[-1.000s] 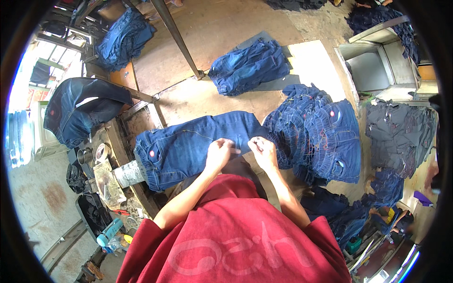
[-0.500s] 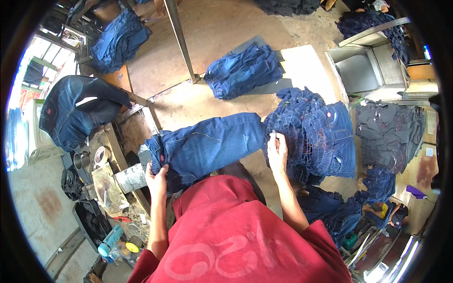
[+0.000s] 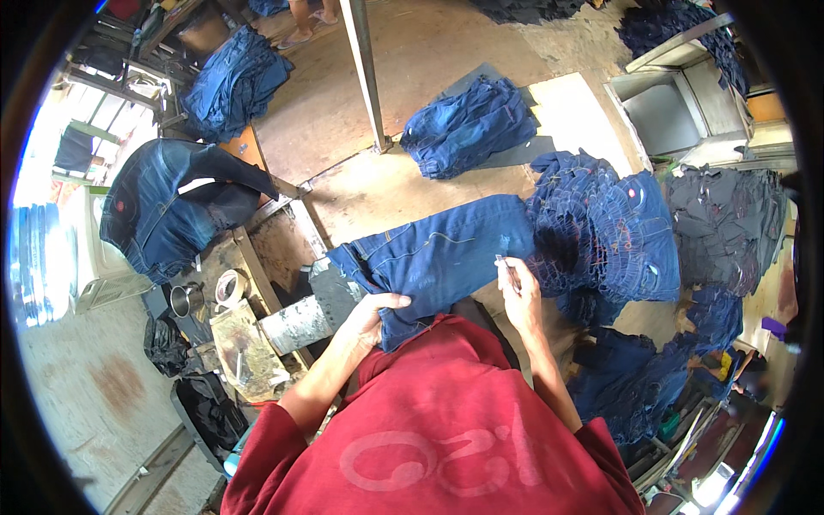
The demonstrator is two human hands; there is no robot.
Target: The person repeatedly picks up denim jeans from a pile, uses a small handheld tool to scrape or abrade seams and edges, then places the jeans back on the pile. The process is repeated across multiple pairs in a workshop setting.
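Note:
A pair of blue denim shorts or jeans (image 3: 446,249) lies across in front of me, partly over a worn grey-white cylinder (image 3: 296,324). My left hand (image 3: 375,316) is closed on its near left edge, thumb on top. Over the right end of the denim, my right hand (image 3: 520,296) pinches a small metal-tipped tool (image 3: 501,260), pointing up. Its exact kind is too small to make out. Loose light threads show on the denim.
Piled denim (image 3: 635,236) stands close on the right, with dark grey garments (image 3: 725,232) beyond. Another denim stack (image 3: 468,129) lies on the floor ahead, near a metal post (image 3: 367,86). At left are hanging jeans (image 3: 163,206), a metal mug (image 3: 186,299) and a tape roll (image 3: 230,287).
The denim has slid rightward along the cylinder, baring more of it. My left hand has moved right with it. The right hand has lowered slightly against the denim; the whole view has shifted.

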